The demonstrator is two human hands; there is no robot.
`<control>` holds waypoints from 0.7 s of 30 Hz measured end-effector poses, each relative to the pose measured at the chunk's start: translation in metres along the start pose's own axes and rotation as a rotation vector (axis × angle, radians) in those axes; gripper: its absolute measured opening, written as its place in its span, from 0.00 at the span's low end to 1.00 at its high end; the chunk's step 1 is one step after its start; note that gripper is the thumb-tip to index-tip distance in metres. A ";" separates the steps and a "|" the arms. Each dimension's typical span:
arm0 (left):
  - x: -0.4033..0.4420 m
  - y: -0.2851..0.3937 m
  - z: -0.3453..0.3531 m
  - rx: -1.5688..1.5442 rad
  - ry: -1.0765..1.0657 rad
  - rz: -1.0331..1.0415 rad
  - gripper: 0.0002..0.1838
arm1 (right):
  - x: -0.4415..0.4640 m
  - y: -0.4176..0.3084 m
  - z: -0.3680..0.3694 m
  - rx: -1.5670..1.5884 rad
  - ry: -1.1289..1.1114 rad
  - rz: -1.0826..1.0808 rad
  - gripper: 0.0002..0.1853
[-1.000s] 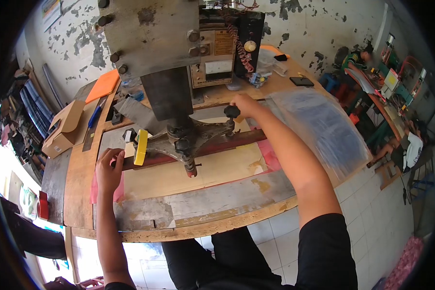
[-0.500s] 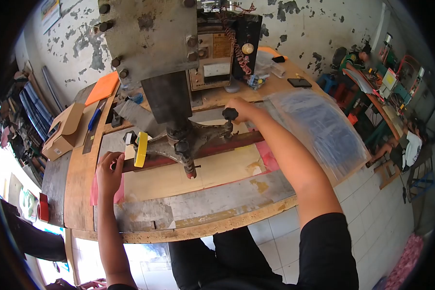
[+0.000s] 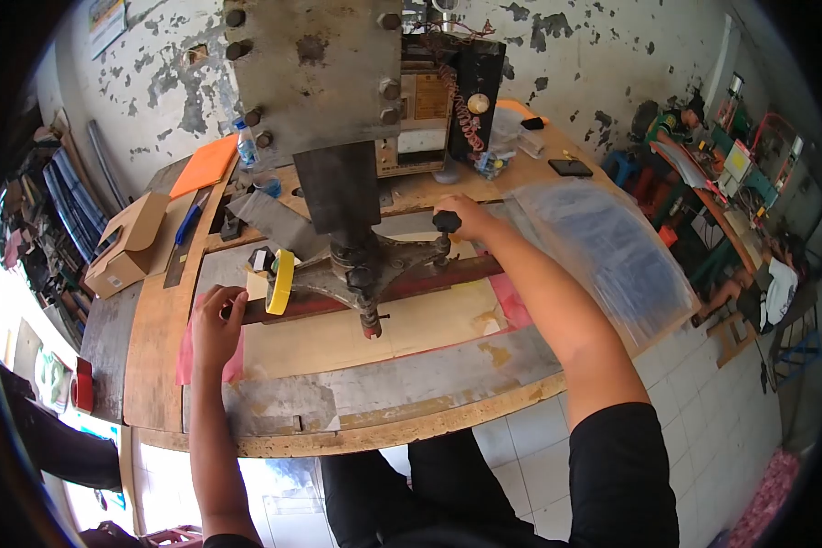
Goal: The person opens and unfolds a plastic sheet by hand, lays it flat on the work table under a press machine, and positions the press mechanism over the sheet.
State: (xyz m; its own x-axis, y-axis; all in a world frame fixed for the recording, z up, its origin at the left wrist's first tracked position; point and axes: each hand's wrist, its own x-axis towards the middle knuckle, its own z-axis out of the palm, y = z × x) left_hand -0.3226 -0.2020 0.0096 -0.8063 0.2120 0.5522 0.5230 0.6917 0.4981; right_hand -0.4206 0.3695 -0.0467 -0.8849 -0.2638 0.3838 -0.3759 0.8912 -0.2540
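A press with a heavy metal head stands over the table, its red-edged bar lying across a pale yellowish sheet. My left hand has its fingers curled round the bar's left end. At the far side of the bar, my right hand reaches behind a black knob; its fingertips are partly hidden, so I cannot tell what they touch. A roll of yellow tape hangs at the bar's left part. Pink material shows beyond the sheet's ends.
An open cardboard box, a blue-handled cutter and an orange folder lie at the left. Clear plastic sheets cover the table's right side, with a phone behind. Co-workers sit at the far right.
The view has shifted slightly, so the press appears farther right and a bottle shows behind it. My left thumb has lifted a little; my right hand remains behind the knob.
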 end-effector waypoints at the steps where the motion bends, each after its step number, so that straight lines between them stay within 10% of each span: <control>1: 0.000 0.000 0.000 -0.005 -0.003 0.012 0.09 | 0.002 0.000 0.001 0.070 -0.008 -0.101 0.16; 21: -0.002 -0.003 -0.007 -0.026 -0.041 0.058 0.09 | 0.017 0.027 0.010 -0.151 -0.112 -0.184 0.16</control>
